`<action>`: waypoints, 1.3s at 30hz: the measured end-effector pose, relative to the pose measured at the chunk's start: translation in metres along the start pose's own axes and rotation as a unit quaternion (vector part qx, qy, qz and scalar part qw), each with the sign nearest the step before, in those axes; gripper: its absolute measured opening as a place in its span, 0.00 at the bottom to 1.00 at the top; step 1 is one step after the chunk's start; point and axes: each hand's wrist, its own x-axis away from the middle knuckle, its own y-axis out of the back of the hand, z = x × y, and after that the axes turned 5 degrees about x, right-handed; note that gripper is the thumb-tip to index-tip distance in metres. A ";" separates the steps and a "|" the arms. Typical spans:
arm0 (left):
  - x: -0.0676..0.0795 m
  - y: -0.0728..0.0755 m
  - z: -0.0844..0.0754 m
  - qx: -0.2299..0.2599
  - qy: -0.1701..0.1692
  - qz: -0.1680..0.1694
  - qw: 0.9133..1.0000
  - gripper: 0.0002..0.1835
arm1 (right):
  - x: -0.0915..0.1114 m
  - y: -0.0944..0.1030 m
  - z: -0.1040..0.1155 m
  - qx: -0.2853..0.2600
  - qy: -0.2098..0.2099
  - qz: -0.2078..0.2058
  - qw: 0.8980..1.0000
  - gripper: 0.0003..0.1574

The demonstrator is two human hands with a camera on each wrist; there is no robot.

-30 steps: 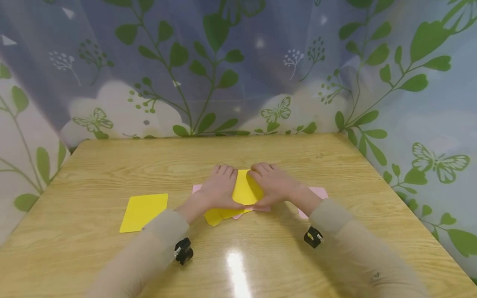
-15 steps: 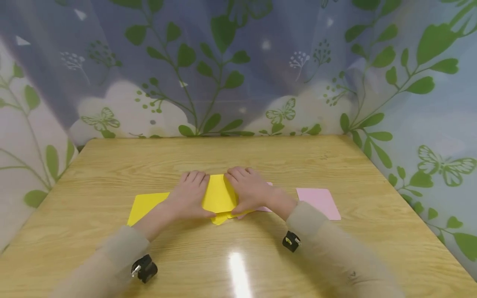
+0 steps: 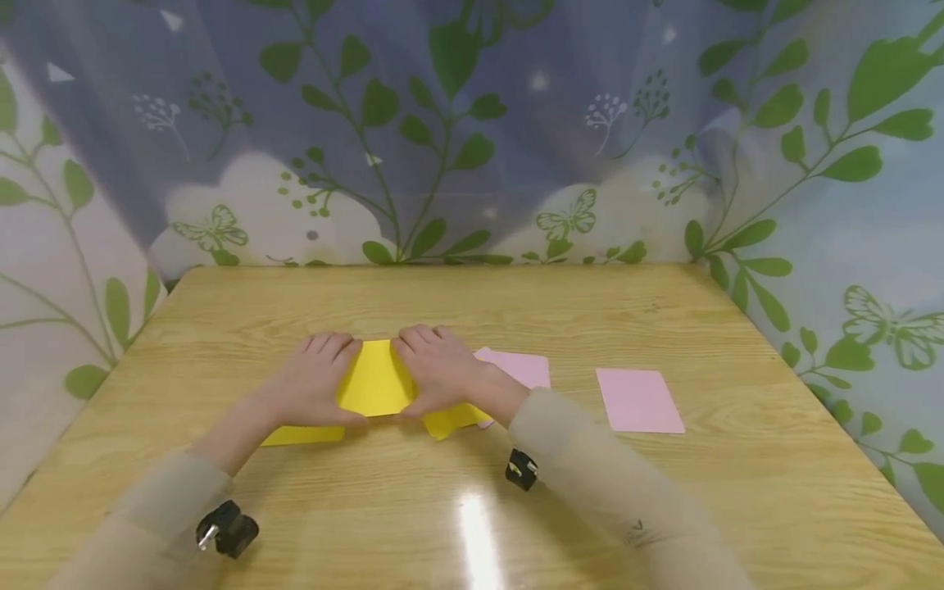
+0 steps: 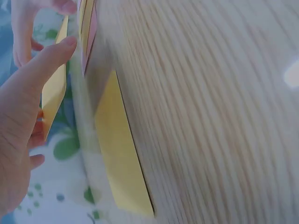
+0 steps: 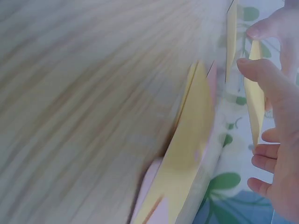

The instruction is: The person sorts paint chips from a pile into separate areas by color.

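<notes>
Both hands hold one square yellow card (image 3: 378, 381) by its opposite sides, above the table. My left hand (image 3: 313, 378) pinches the left side and my right hand (image 3: 442, 373) the right, thumbs at the near edge. In the left wrist view this card (image 4: 55, 91) is clear of the tabletop. Below and left, another yellow card (image 3: 306, 436) lies flat, partly hidden by the left hand. Under the right forearm is a loose spread of cards, with a yellow card (image 3: 451, 419) and a pink card (image 3: 516, 369) showing.
A separate pink card (image 3: 640, 400) lies flat on the wooden table (image 3: 575, 508) to the right. A patterned curtain (image 3: 472, 139) with leaves and butterflies hangs behind the table's far edge. Black wrist mounts sit on both sleeves.
Both hands have moved left with the yellow card, from above the spread of cards towards the yellow card at the left. More of the spread's pink card now shows.
</notes>
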 end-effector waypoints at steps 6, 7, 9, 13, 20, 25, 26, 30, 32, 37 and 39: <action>0.018 0.007 0.019 0.019 0.007 0.021 1.000 0.55 | -0.021 0.008 0.021 0.006 -0.014 0.018 1.000 0.62; 0.021 0.009 0.020 0.023 0.013 0.029 0.999 0.55 | -0.024 0.008 0.025 0.006 -0.015 0.020 1.000 0.62; 0.026 0.012 0.024 0.026 0.024 0.045 0.998 0.55 | -0.030 0.009 0.031 0.006 -0.015 0.026 1.000 0.62; 0.035 0.016 0.029 0.023 0.036 0.071 0.997 0.55 | -0.040 0.007 0.042 -0.005 -0.014 0.039 0.999 0.62; 0.043 0.016 0.031 0.022 0.052 0.104 0.993 0.52 | -0.054 0.000 0.059 -0.019 -0.024 0.080 0.996 0.62; 0.051 0.013 0.031 0.026 0.061 0.112 0.991 0.52 | -0.059 -0.003 0.070 -0.027 -0.025 0.099 0.994 0.61; 0.052 0.012 0.032 0.026 0.062 0.112 0.991 0.52 | -0.059 -0.003 0.071 -0.027 -0.024 0.101 0.994 0.61; 0.055 0.012 0.037 0.032 0.065 0.113 0.991 0.53 | -0.061 0.002 0.073 -0.032 -0.023 0.109 0.993 0.62; 0.056 0.014 0.039 0.032 0.065 0.114 0.991 0.53 | -0.062 0.004 0.074 -0.039 -0.024 0.112 0.993 0.62; 0.058 0.016 0.041 0.029 0.062 0.119 0.990 0.52 | -0.065 0.007 0.078 -0.051 -0.027 0.116 0.992 0.62; 0.059 0.016 0.041 0.032 0.063 0.127 0.989 0.51 | -0.066 0.007 0.081 -0.052 -0.028 0.122 0.991 0.62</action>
